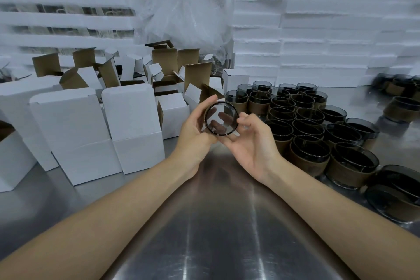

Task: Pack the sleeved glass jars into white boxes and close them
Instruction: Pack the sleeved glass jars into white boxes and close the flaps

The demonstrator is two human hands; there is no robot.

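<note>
I have one glass jar (221,118) up in both hands at the centre of the frame, turned on its side so its mouth or base faces me and I look straight through the glass at fingers behind it; from this angle I cannot tell whether it wears its brown sleeve; my left hand (196,126) is curled around its left side with the thumb over the top rim, and my right hand (251,141) cups it from the lower right, fingers bent against the rim, so both are clasped on this same jar above the steel table (227,223).

Just right of the hands stands the crowd of sleeved jars (306,125), many rows deep and running off to the lower right, with a smaller cluster (400,88) at the right edge; none of these is boxed, so I judge most of the work still lies ahead.

At the left of the frame stand closed white boxes (129,116), some stacked two high; I take these for finished ones, though I cannot see inside; behind them, centre left, a jumble of open boxes (172,68) waits with flaps up.

Foam slabs (318,29) are piled across the upper frame, with a clear plastic bag (186,7) between them.
</note>
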